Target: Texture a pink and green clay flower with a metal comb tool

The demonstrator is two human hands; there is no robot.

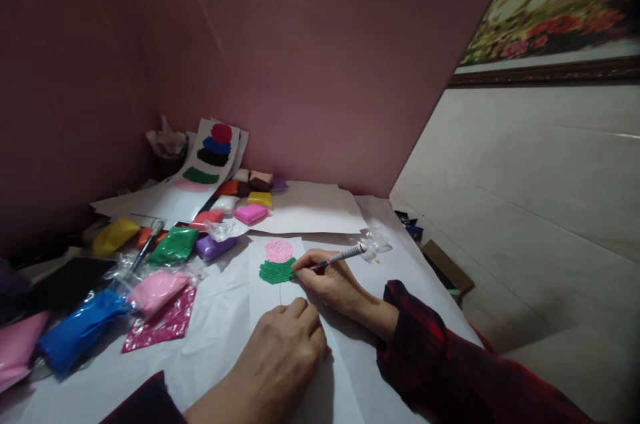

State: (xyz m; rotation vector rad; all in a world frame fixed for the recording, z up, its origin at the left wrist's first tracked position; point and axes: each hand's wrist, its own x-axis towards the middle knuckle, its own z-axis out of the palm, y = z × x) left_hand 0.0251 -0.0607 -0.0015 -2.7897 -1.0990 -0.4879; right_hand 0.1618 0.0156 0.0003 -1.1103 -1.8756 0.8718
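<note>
My right hand (327, 281) pinches a pen (345, 254) with a ribbed whitish end pointing up and right. Its tip end is at the right edge of a green clay patch (277, 271), beneath the fingers. Just above the green sits a round pink clay patch (279, 251) with a rough texture. Both patches are on a narrow white paper strip (260, 297), where a thin drawn line runs down from the green. Resting low on this strip, my left hand (285, 351) has its fingers curled; its fingertips and anything under them are hidden.
Coloured clay packets, including blue (85, 331), pink (159, 292), green (174, 246) and purple (216, 247), crowd the left. A paper with coloured patches (213, 157) leans at the back. Crumpled clear plastic (373, 243) lies right, near the table edge. A pink wall panel (300, 64) stands behind.
</note>
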